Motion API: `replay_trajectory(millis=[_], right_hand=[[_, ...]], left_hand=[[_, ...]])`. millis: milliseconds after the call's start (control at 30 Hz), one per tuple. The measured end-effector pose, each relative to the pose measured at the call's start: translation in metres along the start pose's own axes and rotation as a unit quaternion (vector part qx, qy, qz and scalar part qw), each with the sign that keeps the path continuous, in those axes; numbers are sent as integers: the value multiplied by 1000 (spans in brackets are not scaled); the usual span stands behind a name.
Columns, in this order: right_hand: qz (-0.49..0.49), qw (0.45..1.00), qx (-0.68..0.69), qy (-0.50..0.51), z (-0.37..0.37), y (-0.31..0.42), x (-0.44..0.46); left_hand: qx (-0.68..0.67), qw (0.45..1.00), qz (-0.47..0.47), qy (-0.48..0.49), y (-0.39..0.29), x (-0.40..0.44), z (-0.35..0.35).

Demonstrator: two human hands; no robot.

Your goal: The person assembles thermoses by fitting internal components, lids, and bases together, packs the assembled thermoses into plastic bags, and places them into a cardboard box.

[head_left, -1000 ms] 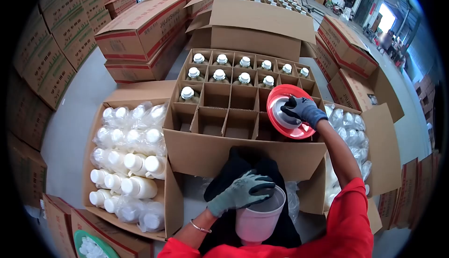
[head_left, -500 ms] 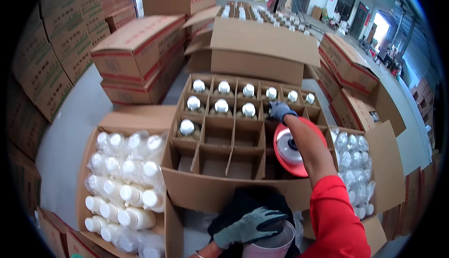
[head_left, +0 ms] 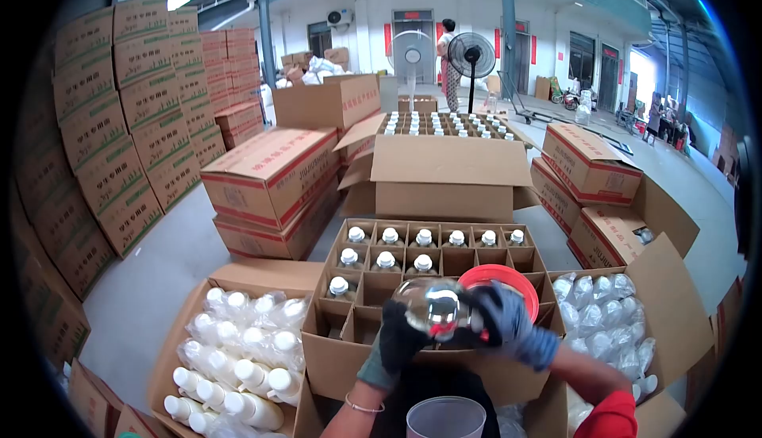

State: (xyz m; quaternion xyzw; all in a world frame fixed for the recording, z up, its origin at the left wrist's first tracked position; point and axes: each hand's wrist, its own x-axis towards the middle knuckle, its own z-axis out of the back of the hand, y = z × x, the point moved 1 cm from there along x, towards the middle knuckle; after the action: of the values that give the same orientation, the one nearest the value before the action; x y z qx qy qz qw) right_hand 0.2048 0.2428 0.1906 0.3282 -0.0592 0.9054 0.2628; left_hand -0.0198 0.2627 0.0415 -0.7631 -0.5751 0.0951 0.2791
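My left hand (head_left: pixel 394 341), in a grey-green glove with dark fingers, grips the base end of a shiny glass bottle (head_left: pixel 431 308). My right hand (head_left: pixel 508 325), gloved in blue-grey and blurred, is closed round the bottle's other end. The bottle lies tilted on its side above a divided carton (head_left: pixel 425 234), where white-capped bottles (head_left: pixel 386 261) stand in the back and left compartments. A red basin (head_left: pixel 502 276) rests on the carton's right part, behind my right hand. Below my hands is a translucent plastic tub (head_left: pixel 446 420).
Open boxes of white plastic bottles (head_left: pixel 252 374) and wrapped bottles (head_left: pixel 607 303) flank the carton. Stacked cartons (head_left: pixel 274 176) rise at the left and right (head_left: pixel 591 160). Farther back are another box of capped bottles (head_left: pixel 448 124), a fan (head_left: pixel 472 55) and a person (head_left: pixel 447 65).
A bottle has come out of the back-middle compartment and is now held between both hands. My left hand has risen from the tub. The view has tilted up.
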Motion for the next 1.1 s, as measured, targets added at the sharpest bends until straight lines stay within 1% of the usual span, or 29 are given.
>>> replay_trajectory(millis=[33, 67, 100, 133, 167, 200, 233, 267, 300, 367, 400, 433, 500, 567, 600, 633, 700, 733, 767, 800, 833, 867, 900, 933, 967, 1000, 1033, 1067, 1100], right_hand=[[6, 1000, 5, -27, -3, 18, -20], [-12, 999, 25, -34, -10, 30, -43], [-31, 998, 47, -39, -17, 41, -64], [-37, 993, 109, -35, -18, 52, -79], [-43, 984, 169, -29, -16, 62, -92], [-57, 975, 213, 3, -14, 69, -106], [-120, 964, 237, -5, -16, 80, -128], [-183, 948, 261, -9, -17, 90, -147], [-245, 926, 285, -17, -18, 101, -167], [-365, 861, 353, -43, -13, 100, -182], [-410, 823, 388, -58, -10, 95, -185], [-440, 790, 421, -71, -6, 93, -186], [-473, 735, 478, -89, 1, 92, -186], [-469, 711, 517, -83, 3, 106, -188], [-462, 706, 532, -71, 3, 119, -191], [-450, 705, 546, -55, 1, 135, -193], [-411, 723, 556, -10, 3, 165, -203], [-385, 740, 551, 15, 1, 180, -208], [-354, 769, 531, 37, 1, 189, -213], [-319, 806, 495, 55, 2, 194, -219], [-273, 881, 376, 91, 1, 190, -224], [-167, 915, 356, 95, -3, 177, -218], [-6, 941, 308, 143, -5, 158, -206], [131, 957, 208, 155, -12, 145, -203], [90, 951, 250, 158, -13, 136, -200], [48, 942, 293, 157, -14, 127, -197], [43, 955, 255, 143, -4, 110, -184], [-17, 969, 223, 104, 15, 95, -163], [40, 991, 125, 40, 5, 65, -164]], left_hand=[[104, 994, -22, -21, 1, -9, 0], [206, 977, -44, -44, 3, -22, 2], [304, 948, -63, -68, 4, -36, 2], [190, 980, -27, -57, -7, -45, -18], [73, 996, 10, -56, -18, -55, -38], [165, 985, 4, -50, -23, -61, -45], [256, 966, -1, -43, -28, -66, -48], [359, 933, 3, -25, -30, -72, -48], [383, 923, 13, 17, -34, -79, -58], [387, 919, 52, 49, -31, -95, -80], [415, 907, 56, 41, -26, -106, -83], [502, 861, 77, 35, -26, -119, -93], [495, 867, 46, 17, -17, -163, -79], [533, 846, -27, -5, -6, -208, -65], [504, 859, 69, 51, 8, -236, 45], [519, 850, 82, -20, 13, -267, 29], [522, 840, 103, -107, 21, -302, 15], [523, 835, 110, -132, 27, -318, 18], [521, 832, 115, -150, 30, -330, 20], [510, 836, 124, -163, 32, -340, 22], [481, 847, 138, -178, 33, -349, 24], [426, 870, 154, -197, 33, -353, 28], [371, 887, 170, -218, 36, -355, 33], [568, 799, 158, -121, 31, -346, 18], [584, 792, 149, -103, 33, -350, 34], [510, 836, 127, -160, 38, -350, 31], [526, 827, 103, -167, 37, -347, 27], [543, 817, 79, -174, 36, -344, 23], [645, 751, 55, -130, 29, -339, 19]])
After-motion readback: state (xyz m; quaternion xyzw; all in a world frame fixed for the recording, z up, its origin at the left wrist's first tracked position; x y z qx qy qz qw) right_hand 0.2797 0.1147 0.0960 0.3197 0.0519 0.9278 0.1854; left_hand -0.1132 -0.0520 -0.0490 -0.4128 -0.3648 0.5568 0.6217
